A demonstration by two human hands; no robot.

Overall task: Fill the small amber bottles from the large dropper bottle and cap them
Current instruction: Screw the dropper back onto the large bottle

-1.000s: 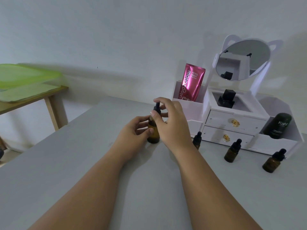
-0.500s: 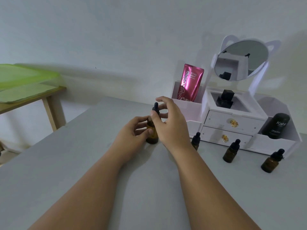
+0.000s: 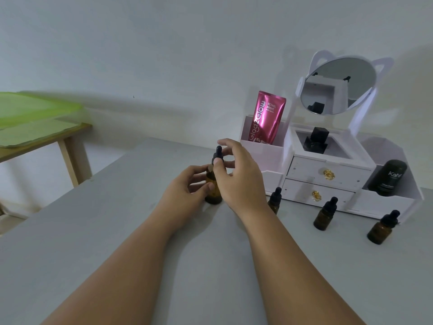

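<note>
Far left: wooden side table (image 3: pixel 70 146) under a green cover (image 3: pixel 35 113), cut off by the frame edge. We judge it plays no part in the job.

Centre of the grey table (image 3: pixel 105 242): the left hand (image 3: pixel 185 188) is curled round the body of the large dropper bottle (image 3: pixel 213 192), which stands upright on the tabletop. The right hand (image 3: pixel 241 181) is above it, thumb and fingers closed narrowly on the black dropper cap (image 3: pixel 218 156). The cap sits on the neck. We read this as the opening step, with the dropper not yet drawn out.

Right of the hands, in front of the white organiser (image 3: pixel 304 168): first small bottle (image 3: pixel 274 202), second small bottle (image 3: pixel 326 216) and third small bottle (image 3: pixel 382 228). All stand upright with black tops on. Nothing shows that any has been opened or filled.

Our judgement is that the task is at its start. Uncapping, filling and recapping all three small bottles is left to do.

Hard to make out:
- Both hands hide the liquid level in the large bottle.
- The dark glass of the small bottles shows no level.
- The first small bottle is partly behind the right wrist.
- The right fingers behind the cap are unseen, and we cannot tell whether the cap is loosened.
</note>
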